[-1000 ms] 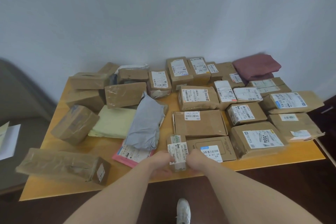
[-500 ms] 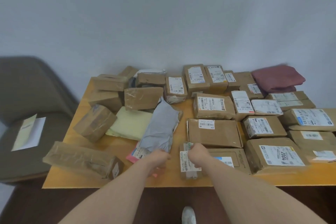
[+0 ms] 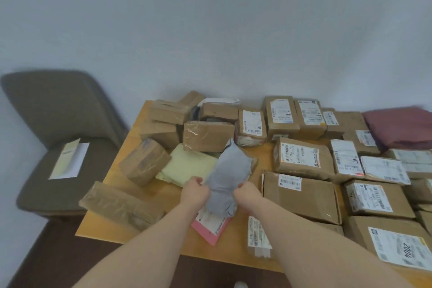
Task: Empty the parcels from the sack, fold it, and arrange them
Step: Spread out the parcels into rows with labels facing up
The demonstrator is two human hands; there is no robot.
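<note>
Both hands hold the grey mailer bag (image 3: 228,179) near the front of the wooden table (image 3: 112,215). The left hand (image 3: 195,192) grips the bag's left edge, fingers curled round it. The right hand (image 3: 247,194) grips the right edge; its fingertips appear tucked behind the plastic, though blur obscures them. The bag lies between the two hands, over a pink envelope (image 3: 211,225) and beside a pale yellow parcel (image 3: 187,166).

Wooden table (image 3: 112,224) crowded with taped parcels (image 3: 301,192), mailer bags (image 3: 228,170).
</note>
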